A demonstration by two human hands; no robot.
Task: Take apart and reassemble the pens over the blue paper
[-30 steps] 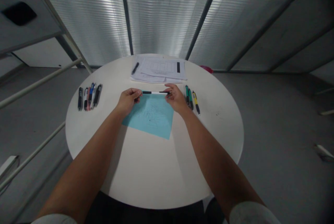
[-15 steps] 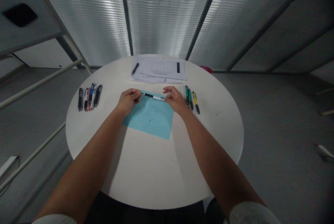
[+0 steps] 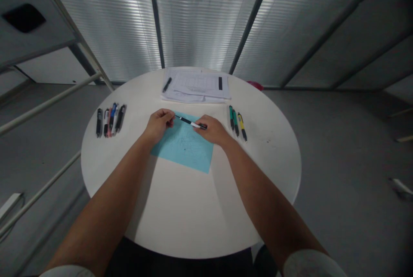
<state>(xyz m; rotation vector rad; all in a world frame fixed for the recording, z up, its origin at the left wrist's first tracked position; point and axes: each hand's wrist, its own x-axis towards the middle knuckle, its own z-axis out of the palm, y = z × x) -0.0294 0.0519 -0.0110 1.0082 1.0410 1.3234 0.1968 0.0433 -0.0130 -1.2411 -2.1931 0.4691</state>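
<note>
A black and white pen point(image 3: 186, 120) slants over the upper part of a light blue sheet of paper point(image 3: 193, 150), which bears faint scribbles. My right hand point(image 3: 211, 129) is closed round the pen's back end, thumb and fingers along the white part. At the pen's narrow front end, my left hand point(image 3: 160, 123) pinches with thumb and index finger; any small part between those fingertips is hidden. Both hands are over the paper's top edge and corners.
Several pens point(image 3: 111, 120) lie in a group at the left of the round white table point(image 3: 190, 212). Two green pens point(image 3: 234, 121) and a yellow pen point(image 3: 242, 127) lie to the right. Behind the blue sheet is a paper stack point(image 3: 196, 85) with a black pen point(image 3: 167, 84) on it.
My right hand has gone from raised, spread fingers at the pen's end to a closed grip farther along it. The pen's back end has tilted nearer to me. My left hand stays put.
</note>
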